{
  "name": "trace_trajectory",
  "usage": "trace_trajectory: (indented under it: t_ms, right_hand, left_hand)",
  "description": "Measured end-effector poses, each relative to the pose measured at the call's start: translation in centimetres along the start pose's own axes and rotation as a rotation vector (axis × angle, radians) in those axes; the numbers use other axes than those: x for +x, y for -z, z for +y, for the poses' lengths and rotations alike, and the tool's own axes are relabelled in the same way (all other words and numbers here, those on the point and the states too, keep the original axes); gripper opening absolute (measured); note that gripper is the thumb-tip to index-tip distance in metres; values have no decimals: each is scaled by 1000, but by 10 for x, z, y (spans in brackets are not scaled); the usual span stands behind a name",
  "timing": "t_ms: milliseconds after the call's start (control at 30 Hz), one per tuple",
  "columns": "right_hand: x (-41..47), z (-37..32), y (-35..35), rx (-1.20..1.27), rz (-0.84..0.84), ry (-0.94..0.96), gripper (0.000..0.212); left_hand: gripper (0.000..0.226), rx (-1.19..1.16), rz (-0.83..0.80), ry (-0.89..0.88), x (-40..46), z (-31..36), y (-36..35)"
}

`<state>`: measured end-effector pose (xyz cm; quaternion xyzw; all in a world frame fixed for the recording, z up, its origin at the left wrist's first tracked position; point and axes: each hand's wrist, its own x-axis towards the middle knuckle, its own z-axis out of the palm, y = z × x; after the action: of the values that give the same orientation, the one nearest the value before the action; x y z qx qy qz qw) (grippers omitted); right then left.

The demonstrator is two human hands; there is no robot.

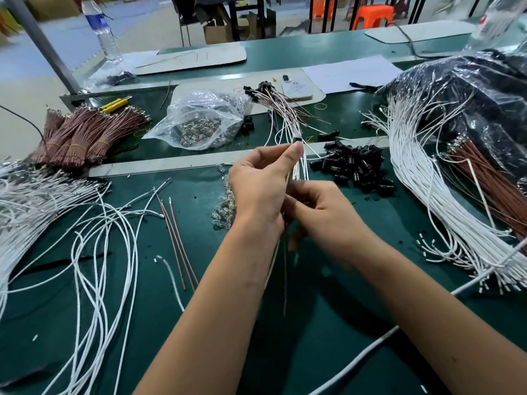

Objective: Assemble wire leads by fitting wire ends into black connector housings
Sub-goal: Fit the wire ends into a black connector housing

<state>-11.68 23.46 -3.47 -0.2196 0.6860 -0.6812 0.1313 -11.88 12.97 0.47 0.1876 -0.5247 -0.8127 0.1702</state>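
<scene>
Left hand point(258, 181): pinches black connector housing point(297, 139) at fingertips.
Right hand point(319, 212): fingers curled round wire leads point(285, 269), at 5 o'clock.

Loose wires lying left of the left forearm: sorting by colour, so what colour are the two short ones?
Reddish brown, seen in the head view: the two short wires.

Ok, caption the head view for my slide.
Left hand pinches a black connector housing while the right hand holds its wires, loose housings piled beside.
</scene>
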Motion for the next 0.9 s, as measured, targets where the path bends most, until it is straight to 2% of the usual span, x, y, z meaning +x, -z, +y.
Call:
trace_trajectory:
  t_ms: [200, 300, 367, 500, 667, 833, 900]
  right_hand:
    - [30, -27, 17, 142, 156, -60, 32]
    - [68, -42, 30, 218, 265, -130, 35]
    - [94, -48, 36, 154, 311, -178, 35]
    - [141, -46, 46, -17, 335, -263, 30]
    - [203, -38, 63, 12, 235, -478, 25]
    - [270, -33, 83, -412, 331, -338, 14]
    - [294, -30, 89, -536, 355, -294, 19]
  left_hand:
    - [13, 85, -5, 1, 12, 20, -14]
    - [27, 192, -109, 117, 10, 10, -14]
    - [33, 237, -184, 168, 7, 3, -14]
    - [13, 254, -238, 161, 16, -3, -13]
    - [18, 340, -246, 160, 43, -3, -17]
    - [26, 638, -327, 37, 72, -9, -27]
    - [26, 750, -325, -34, 83, -8, -33]
